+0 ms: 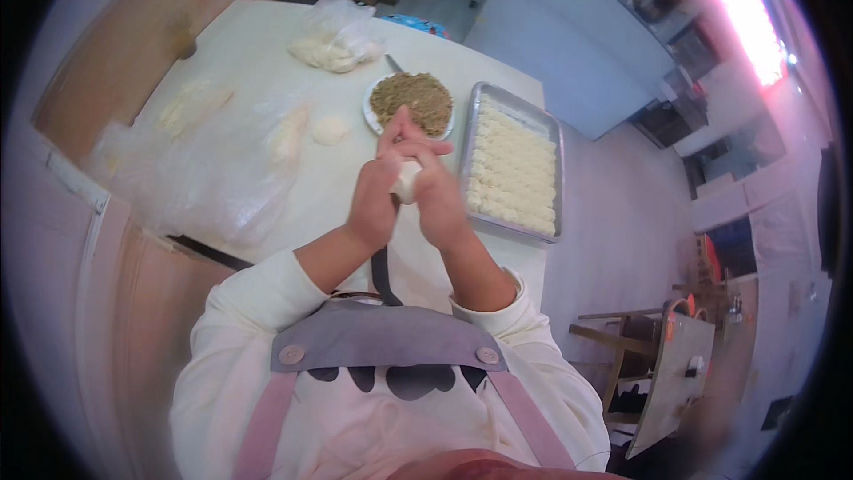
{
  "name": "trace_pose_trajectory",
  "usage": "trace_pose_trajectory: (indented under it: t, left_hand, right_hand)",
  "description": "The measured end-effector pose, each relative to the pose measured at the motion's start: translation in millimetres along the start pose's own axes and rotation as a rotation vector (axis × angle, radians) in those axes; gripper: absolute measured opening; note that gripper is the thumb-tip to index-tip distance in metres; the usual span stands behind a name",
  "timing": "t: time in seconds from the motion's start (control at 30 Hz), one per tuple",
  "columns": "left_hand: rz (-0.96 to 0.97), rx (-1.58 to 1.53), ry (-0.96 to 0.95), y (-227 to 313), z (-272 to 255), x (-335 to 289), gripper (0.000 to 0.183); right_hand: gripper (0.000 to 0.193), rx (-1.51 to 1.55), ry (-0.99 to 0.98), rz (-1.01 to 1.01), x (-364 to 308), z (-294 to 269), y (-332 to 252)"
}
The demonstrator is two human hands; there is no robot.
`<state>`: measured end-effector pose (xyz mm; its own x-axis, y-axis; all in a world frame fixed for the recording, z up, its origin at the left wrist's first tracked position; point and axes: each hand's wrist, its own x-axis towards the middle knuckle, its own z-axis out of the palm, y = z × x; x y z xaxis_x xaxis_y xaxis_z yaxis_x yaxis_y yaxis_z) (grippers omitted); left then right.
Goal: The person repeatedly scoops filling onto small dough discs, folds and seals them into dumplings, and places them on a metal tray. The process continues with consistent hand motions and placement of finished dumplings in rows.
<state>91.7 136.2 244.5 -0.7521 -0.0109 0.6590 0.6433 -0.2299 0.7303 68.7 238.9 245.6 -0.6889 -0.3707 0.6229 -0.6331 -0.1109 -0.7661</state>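
Observation:
A small white dumpling [407,180] is pressed between my two hands over the near part of the table. My left hand [373,197] closes on it from the left. From the right my right hand [437,196] closes on it, fingers meeting and crossing the left ones. Just beyond my fingertips is a white plate [370,117] heaped with brownish-green minced filling [410,98]; a utensil handle [393,63] sticks out at its far side. One round dough wrapper [330,130] lies flat left of the plate. Most of the dumpling is hidden by my fingers.
Right of my hands stands a metal tray [478,93] with rows of white dumplings [515,164]. A clear plastic bag of pale wrappers [333,52] is at the back, and a large plastic sheet or bag [218,182] covers the left side. A wall [133,44] borders the left.

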Motion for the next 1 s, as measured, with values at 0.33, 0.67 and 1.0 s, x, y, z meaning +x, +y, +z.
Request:
trace_pose_trajectory:
  t: [0.33,0.67,1.0]
  left_hand:
    - [0.254,1.242,-0.263,-11.0,-33.8,4.6,0.053]
    - [0.005,0.908,-0.071,-5.3,-27.1,2.2,0.011]
    - [-0.480,0.295,0.153,-13.1,-34.3,-0.5,0.031]
  right_hand:
    - [0.030,1.045,0.446,0.658,-14.4,-5.5,9.0]
    - [0.027,1.055,0.523,0.649,-16.9,-6.6,19.6]
    - [0.029,0.019,0.266,0.403,-20.7,-11.7,2.5]
